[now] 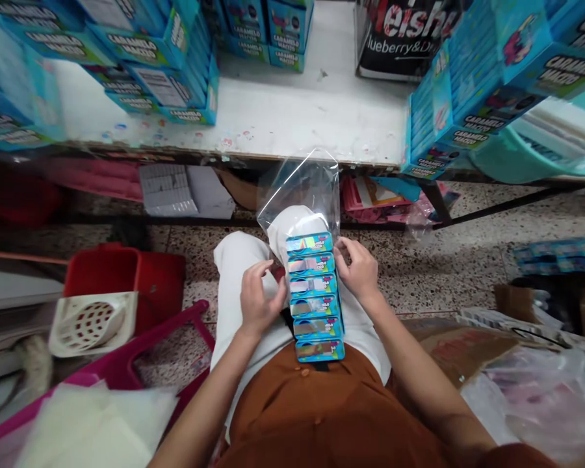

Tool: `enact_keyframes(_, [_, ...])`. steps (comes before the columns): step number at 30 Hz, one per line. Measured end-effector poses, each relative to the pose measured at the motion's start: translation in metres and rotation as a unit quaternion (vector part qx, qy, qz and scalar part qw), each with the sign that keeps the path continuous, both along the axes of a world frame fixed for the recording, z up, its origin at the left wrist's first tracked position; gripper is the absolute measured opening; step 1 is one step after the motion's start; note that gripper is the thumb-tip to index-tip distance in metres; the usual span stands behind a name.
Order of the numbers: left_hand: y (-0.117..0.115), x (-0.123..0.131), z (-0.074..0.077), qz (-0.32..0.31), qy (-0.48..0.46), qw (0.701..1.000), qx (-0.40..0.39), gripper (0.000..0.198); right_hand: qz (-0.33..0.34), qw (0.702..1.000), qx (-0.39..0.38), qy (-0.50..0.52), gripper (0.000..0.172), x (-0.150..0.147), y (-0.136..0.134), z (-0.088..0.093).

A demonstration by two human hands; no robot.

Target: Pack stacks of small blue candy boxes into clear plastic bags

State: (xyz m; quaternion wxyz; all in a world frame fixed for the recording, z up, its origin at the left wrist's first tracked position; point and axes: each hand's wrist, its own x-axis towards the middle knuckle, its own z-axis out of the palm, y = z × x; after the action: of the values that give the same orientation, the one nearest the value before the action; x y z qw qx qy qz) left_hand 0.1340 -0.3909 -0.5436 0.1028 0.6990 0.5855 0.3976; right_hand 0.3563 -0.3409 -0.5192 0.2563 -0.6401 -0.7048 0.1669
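A row of several small blue packs [316,305] with shiny labels lies in line on the lap, over white trousers [234,286]. A clear plastic bag [302,185] extends from the far end of the row toward the table edge. To the left of the row, my left hand [262,296] has its fingers bent and apart, with nothing seen in it. My right hand [358,265] is at the right side of the far packs, fingers curled, the fingertips close to the bag's edge; what they grip, if anything, is too small to tell.
Ahead is a white table [302,110] bearing stacked blue boxes [175,84] and a black bag [400,39]. A red bin [160,286] and a magenta chair frame [121,364] are at left. Plastic bags [541,396] lie at right, a turquoise basin [511,159] beyond.
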Motion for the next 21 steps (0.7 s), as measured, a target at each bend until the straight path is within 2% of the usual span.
enact_keyframes(3, [0.002,0.012,-0.01,-0.014,-0.052,0.991,-0.121,0.041,-0.005,0.999,-0.026,0.032,0.029,0.0,0.001,-0.003])
enact_keyframes(7, [0.016,0.023,-0.015,-0.007,-0.138,0.973,-0.184,0.036,-0.003,0.993,-0.046,0.112,0.036,-0.003,0.0,-0.012])
enact_keyframes(11, [0.027,0.027,-0.016,0.002,-0.208,0.958,-0.196,0.035,-0.033,0.976,-0.08,0.198,0.042,-0.006,0.0,-0.017])
enact_keyframes(13, [0.029,0.03,-0.015,0.001,-0.22,0.957,-0.191,0.033,-0.048,0.967,-0.095,0.231,0.044,-0.006,0.0,-0.019])
enact_keyframes(16, [0.03,0.036,-0.012,0.03,-0.229,0.956,-0.179,0.028,-0.075,0.954,-0.112,0.267,0.046,-0.008,-0.001,-0.021])
enact_keyframes(19, [0.031,0.041,-0.014,0.068,-0.208,0.96,-0.173,0.019,-0.098,0.944,-0.116,0.291,0.046,-0.011,-0.002,-0.025])
enact_keyframes(21, [0.035,0.04,-0.019,0.077,-0.159,0.97,-0.167,0.013,-0.095,0.944,-0.114,0.295,0.046,-0.012,-0.002,-0.028])
